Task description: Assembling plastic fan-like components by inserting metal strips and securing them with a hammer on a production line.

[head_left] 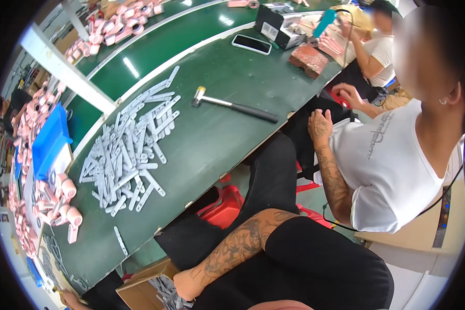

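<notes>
Grey strips [165, 293] lie in a cardboard box [134, 290], right beside the right hand [189, 284], which is lowered at the box's edge; its fingers are hidden, so I can't tell whether they grip any. The left hand is out of view. Forward of the right hand, up on the counter [206, 160], spreads a pile of similar strips [132, 147]. A hammer [235, 105] lies farther forward and to its right, and pink parts [62, 201] forward-left.
</notes>
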A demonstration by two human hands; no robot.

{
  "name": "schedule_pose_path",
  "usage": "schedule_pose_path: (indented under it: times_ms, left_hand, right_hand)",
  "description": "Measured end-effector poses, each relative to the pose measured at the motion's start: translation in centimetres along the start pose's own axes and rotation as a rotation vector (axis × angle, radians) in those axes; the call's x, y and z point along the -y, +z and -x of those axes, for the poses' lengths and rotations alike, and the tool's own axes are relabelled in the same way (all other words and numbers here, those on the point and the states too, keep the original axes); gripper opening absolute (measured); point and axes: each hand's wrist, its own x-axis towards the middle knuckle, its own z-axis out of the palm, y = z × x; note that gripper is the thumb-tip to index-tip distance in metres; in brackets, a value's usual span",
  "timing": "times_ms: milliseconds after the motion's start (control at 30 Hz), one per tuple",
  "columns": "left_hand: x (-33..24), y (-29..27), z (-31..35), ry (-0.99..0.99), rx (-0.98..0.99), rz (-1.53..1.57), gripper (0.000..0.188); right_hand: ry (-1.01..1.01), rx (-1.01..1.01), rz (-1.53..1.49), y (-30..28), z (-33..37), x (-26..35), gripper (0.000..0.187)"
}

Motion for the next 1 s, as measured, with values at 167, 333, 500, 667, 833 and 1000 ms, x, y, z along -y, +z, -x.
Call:
schedule_pose_path:
  times_ms: [167,333,500,667,833,1000]
  left_hand:
    - [-3.9,-2.0,-4.2,0.090,0.107,-0.040,0.042]
    - [-6.1,-5.3,-4.8,0.163,0.107,-0.048,0.049]
    - [-9.3,-6.1,-9.0,0.231,0.226,-0.066,0.055]
    - [-7.5,-11.2,-3.4,0.238,0.109,-0.006,0.062]
    - [-4.0,-12.5,6.6,0.156,-0.061,0.092,0.069]
    - [-5.8,-11.9,11.2,0.113,-0.153,0.161,0.076]
  right_hand:
    - [-0.130,0.072,-0.497,4.4,-4.3,0.2,0.040]
    - [-0.114,0.738,0.202,17.7,3.2,-30.7,0.028]
    - [-0.099,1.748,1.305,29.2,16.7,-61.3,0.021]
    - [-0.113,1.871,1.186,31.9,16.4,-60.2,0.016]
    - [-0.153,1.634,1.262,31.3,16.3,-57.6,0.011]
    - [0.091,1.634,1.252,32.1,16.7,-57.0,0.018]
